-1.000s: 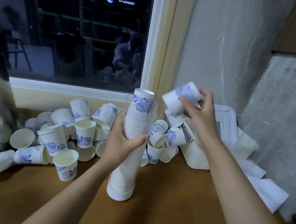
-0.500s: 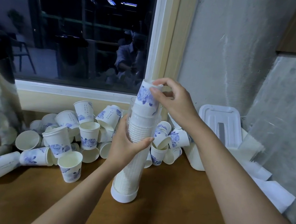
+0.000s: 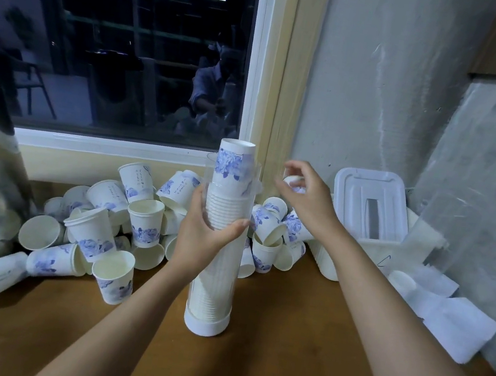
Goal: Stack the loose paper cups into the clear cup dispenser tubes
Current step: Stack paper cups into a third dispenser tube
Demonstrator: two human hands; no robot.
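Blue-flowered cup tops clear tube

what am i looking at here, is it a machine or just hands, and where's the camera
No machine: these are a person's two bare hands, filmed by one wide-angle camera worn on the head, looking down at them. The left hand grips a clear plastic dispenser tube standing on the brown wooden table, filled with nested white paper cups; the top cup, printed with blue flowers, sticks out above the rim. The right hand hovers beside it, fingers loosely curled, apparently holding nothing. Loose white-and-blue paper cups lie heaped below the window, and a white plastic box stands at the right.
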